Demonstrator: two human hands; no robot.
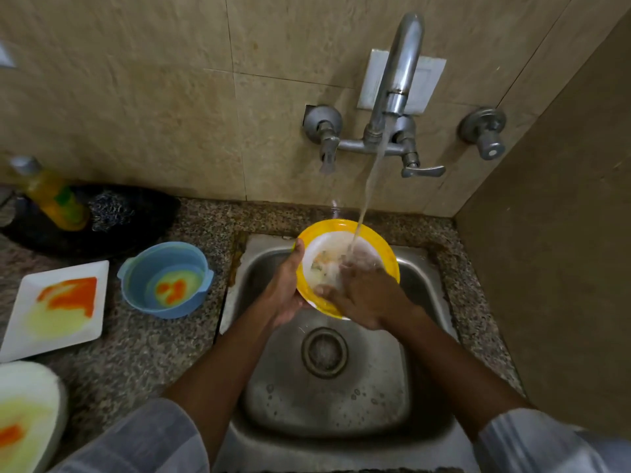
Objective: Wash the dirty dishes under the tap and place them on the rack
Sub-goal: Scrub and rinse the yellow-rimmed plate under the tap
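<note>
A yellow-rimmed plate (377, 242) with a white middle is held tilted over the steel sink (327, 401), under the water running from the tap (397, 73). My left hand (285, 288) grips its left rim, thumb on the edge. Flat on the plate's wet inside lies my right hand (365, 297), its fingers spread over food traces. On the counter to the left wait a blue bowl (143, 268), a square white plate (24, 315) and a round white plate (41, 380), all smeared orange and yellow.
A yellow soap bottle (51, 196) and a steel scrubber (109, 209) sit in a black tray (150, 213) at the back left. A brown wall (563, 268) closes the right side. Tap handles (423, 170) stick out above the sink. No rack is in view.
</note>
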